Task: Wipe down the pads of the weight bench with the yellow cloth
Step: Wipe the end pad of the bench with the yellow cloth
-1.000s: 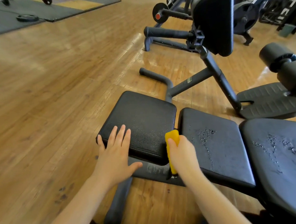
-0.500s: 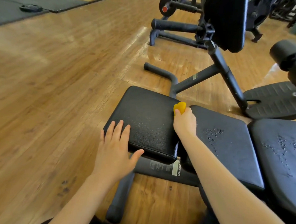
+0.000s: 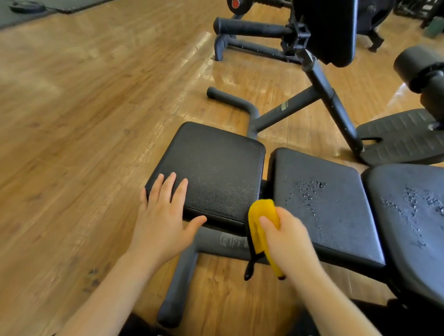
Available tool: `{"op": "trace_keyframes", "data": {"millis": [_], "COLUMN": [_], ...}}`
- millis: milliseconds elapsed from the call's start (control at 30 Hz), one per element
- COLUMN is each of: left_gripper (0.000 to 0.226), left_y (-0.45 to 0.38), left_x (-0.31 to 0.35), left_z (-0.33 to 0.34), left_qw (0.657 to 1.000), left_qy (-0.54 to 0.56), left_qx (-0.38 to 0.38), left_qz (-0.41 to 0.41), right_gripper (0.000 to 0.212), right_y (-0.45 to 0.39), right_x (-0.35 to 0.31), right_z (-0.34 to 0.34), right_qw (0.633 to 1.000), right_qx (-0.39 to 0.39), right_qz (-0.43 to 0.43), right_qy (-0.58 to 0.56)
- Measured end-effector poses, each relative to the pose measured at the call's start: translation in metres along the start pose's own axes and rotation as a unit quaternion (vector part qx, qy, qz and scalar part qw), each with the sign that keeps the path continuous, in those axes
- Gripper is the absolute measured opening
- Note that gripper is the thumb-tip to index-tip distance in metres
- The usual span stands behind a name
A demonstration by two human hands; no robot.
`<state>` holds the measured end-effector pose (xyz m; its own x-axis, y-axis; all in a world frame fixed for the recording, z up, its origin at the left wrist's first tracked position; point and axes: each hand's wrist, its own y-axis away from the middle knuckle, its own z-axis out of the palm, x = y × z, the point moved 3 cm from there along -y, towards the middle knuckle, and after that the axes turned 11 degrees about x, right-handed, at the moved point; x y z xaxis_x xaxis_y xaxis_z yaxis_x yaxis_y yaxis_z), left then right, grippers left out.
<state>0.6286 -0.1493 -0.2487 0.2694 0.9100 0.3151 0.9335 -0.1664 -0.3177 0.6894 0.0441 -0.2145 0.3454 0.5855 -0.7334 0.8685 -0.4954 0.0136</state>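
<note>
The weight bench lies across the lower right with three black pads. My left hand [image 3: 164,218] rests flat, fingers spread, on the near left corner of the seat pad [image 3: 215,168]. My right hand [image 3: 287,239] grips the folded yellow cloth [image 3: 260,222] at the near end of the gap between the seat pad and the middle pad [image 3: 330,213]. A black loop dangles from the cloth. Water droplets dot the middle pad and the right pad [image 3: 424,223]; the seat pad looks mostly dry.
Behind the bench stands another black machine with an upright pad [image 3: 326,21], a foot plate [image 3: 406,138] and roller pads [image 3: 422,67]. The bench's floor bar [image 3: 178,282] juts toward me. Wooden floor stretches left; a dark mat [image 3: 11,14] lies far left.
My right hand has pulled the yellow cloth back along the gap between the seat and middle pads, from the far end to the near edge. My left hand stayed put.
</note>
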Motion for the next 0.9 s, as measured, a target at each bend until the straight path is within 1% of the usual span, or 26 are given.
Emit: {"op": "trace_keyframes", "data": {"millis": [67, 100, 133, 167, 200, 233, 267, 300, 333, 367, 500, 600, 667, 700, 767, 867, 900], "left_gripper": [0.079, 0.079, 0.079, 0.079, 0.079, 0.078, 0.078, 0.078, 0.077, 0.077, 0.076, 0.075, 0.075, 0.075, 0.074, 0.072, 0.072], "left_y": [0.000, 0.001, 0.001, 0.002, 0.003, 0.004, 0.005, 0.005, 0.004, 0.003, 0.002, 0.003, 0.002, 0.002, 0.001, 0.001, 0.001], "left_x": [-0.001, -0.001, -0.001, -0.002, -0.002, -0.003, -0.004, -0.004, -0.004, -0.003, -0.005, -0.004, -0.002, -0.002, -0.003, -0.007, -0.008], "left_z": [0.000, 0.000, 0.000, 0.001, 0.001, 0.000, 0.000, 0.000, -0.001, -0.001, -0.003, -0.003, -0.003, -0.003, -0.003, -0.004, -0.004], "left_qw": [1.000, 1.000, 1.000, 1.000, 1.000, 1.000, 1.000, 1.000, 0.999, 0.999, 0.999, 0.999, 0.999, 0.999, 0.999, 0.999, 0.998], "left_qy": [-0.004, -0.010, -0.016, -0.018, -0.016, -0.014, -0.015, -0.019, -0.023, -0.024, -0.012, -0.018, -0.018, -0.019, -0.021, -0.019, -0.020], "left_qx": [-0.001, -0.007, -0.012, -0.016, -0.020, -0.023, -0.024, -0.024, -0.023, -0.022, -0.019, -0.021, -0.019, -0.020, -0.026, -0.040, -0.046], "left_qz": [0.005, 0.007, 0.009, 0.011, 0.009, 0.006, 0.005, 0.006, 0.010, 0.013, 0.023, 0.030, 0.029, 0.029, 0.027, 0.022, 0.022], "right_gripper": [0.027, 0.025, 0.024, 0.021, 0.024, 0.032, 0.044, 0.055, 0.063, 0.067, 0.069, 0.068, 0.063, 0.062, 0.064, 0.072, 0.074], "right_y": [-0.009, -0.012, -0.011, -0.009, -0.004, 0.001, 0.005, 0.007, 0.007, 0.005, 0.001, 0.003, 0.004, 0.005, 0.008, 0.011, 0.009], "right_x": [-0.004, -0.009, -0.016, -0.023, -0.029, -0.030, -0.028, -0.022, -0.016, -0.012, 0.007, 0.022, 0.026, 0.023, 0.010, -0.006, -0.006], "right_z": [-0.018, -0.022, -0.019, -0.011, 0.004, 0.022, 0.039, 0.053, 0.061, 0.062, 0.044, 0.028, 0.024, 0.025, 0.035, 0.057, 0.057], "right_qw": [0.998, 0.996, 0.994, 0.992, 0.988, 0.977, 0.961, 0.931, 0.906, 0.896, 0.892, 0.903, 0.924, 0.929, 0.917, 0.871, 0.864], "right_qx": [0.036, 0.056, 0.052, 0.032, -0.002, -0.038, -0.050, -0.031, -0.008, 0.000, 0.006, 0.011, 0.006, 0.017, 0.029, 0.016, 0.014], "right_qz": [0.011, -0.007, -0.042, -0.096, -0.152, -0.207, -0.254, -0.320, -0.367, -0.382, -0.392, -0.369, -0.340, -0.333, -0.360, -0.439, -0.448], "right_qy": [-0.045, -0.072, -0.087, -0.072, -0.034, 0.028, 0.100, 0.171, 0.212, 0.227, 0.224, 0.220, 0.176, 0.162, 0.169, 0.219, 0.229]}}
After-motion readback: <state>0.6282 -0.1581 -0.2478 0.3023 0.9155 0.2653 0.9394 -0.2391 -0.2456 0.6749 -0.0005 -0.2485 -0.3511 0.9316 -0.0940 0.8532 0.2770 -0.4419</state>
